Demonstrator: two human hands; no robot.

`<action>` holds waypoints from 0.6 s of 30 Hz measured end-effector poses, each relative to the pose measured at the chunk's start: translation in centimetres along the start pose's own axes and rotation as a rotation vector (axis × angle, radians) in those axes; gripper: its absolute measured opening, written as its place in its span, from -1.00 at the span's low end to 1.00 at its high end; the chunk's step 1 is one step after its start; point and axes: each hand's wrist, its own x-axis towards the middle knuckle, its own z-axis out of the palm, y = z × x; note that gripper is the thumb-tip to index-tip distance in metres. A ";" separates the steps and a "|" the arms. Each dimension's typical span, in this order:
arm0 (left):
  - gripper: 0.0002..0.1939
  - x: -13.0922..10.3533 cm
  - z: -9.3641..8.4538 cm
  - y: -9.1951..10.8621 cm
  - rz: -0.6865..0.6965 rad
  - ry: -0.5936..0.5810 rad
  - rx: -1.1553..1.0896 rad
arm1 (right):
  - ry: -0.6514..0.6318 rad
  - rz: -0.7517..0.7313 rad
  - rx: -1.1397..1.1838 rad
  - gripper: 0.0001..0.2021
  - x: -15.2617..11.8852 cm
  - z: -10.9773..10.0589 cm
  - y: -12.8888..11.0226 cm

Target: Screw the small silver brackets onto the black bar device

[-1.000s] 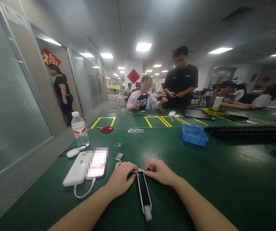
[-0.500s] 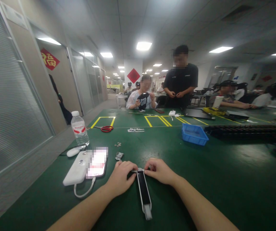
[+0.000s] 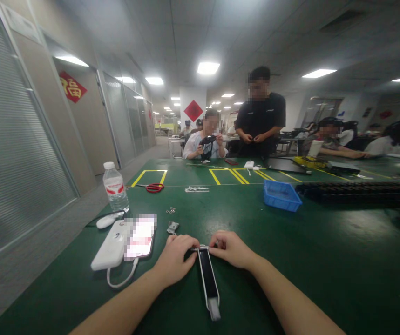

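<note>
A long, narrow white-framed piece with a black inner strip (image 3: pixel 208 274) lies on the green table, a grey tab (image 3: pixel 214 309) sticking out of its near end. My left hand (image 3: pixel 176 258) is closed at the far left corner of this piece, where a small thin metal part (image 3: pixel 193 249) shows by the fingertips. At the far right corner, my right hand (image 3: pixel 232 249) pinches the frame's end between thumb and curled fingers. What exactly lies under the fingertips is partly hidden. Just beyond my left hand rests a small grey metal piece (image 3: pixel 172 227).
Left of my hands are a white power bank (image 3: pixel 111 246), a lit phone (image 3: pixel 140 237), a white mouse-like object (image 3: pixel 109 219) and a water bottle (image 3: pixel 115 188). Farther off lie small metal rings (image 3: pixel 171 210), red-handled scissors (image 3: pixel 154 187) and a blue bin (image 3: pixel 282 195). Co-workers (image 3: pixel 261 116) are across the table.
Both my hands and the framed piece stay almost still. The dark figure at the doorway on the left is gone from view. The standing co-worker has shifted slightly left.
</note>
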 end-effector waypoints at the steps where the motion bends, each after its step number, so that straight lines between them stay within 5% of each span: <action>1: -0.83 0.0 0.0 0.0 0.001 0.000 0.002 | 0.001 0.000 0.002 -0.93 0.0 0.0 0.0; 18: -0.84 0.0 0.1 0.0 0.005 0.002 0.003 | -0.004 0.018 -0.003 -0.94 0.0 -0.3 -0.5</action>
